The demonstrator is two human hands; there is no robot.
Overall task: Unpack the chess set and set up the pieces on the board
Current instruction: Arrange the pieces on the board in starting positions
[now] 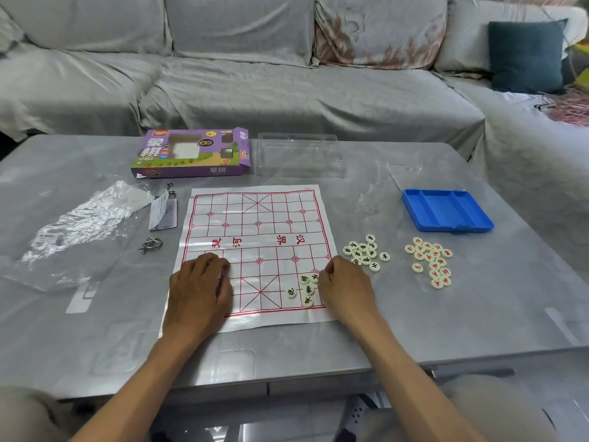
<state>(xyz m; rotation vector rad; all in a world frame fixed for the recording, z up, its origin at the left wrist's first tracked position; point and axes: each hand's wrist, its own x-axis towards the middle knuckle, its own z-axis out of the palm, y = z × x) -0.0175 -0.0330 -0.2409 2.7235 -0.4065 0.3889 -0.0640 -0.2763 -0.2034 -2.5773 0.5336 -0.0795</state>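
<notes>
A white paper board (264, 218) with a red grid lies flat in the middle of the table. My left hand (200, 288) rests on its near-left corner, fingers loosely bent, holding nothing. Several cream discs with black characters (308, 290) sit near the board's near-right corner. My right hand (347, 288) is beside them, its curled fingertips pinching the topmost of these discs (315, 277). Right of the board lies a loose pile of black-lettered pieces (365, 253). A pile of red-lettered pieces (430, 263) lies farther right.
A blue compartment tray (446, 210) lies at the right. The purple game box (191, 154) and a clear plastic insert (299, 154) lie behind the board. Crumpled plastic wrap (79, 224), a tag (163, 213) and metal rings (152, 244) lie to the left. A grey sofa stands beyond the table.
</notes>
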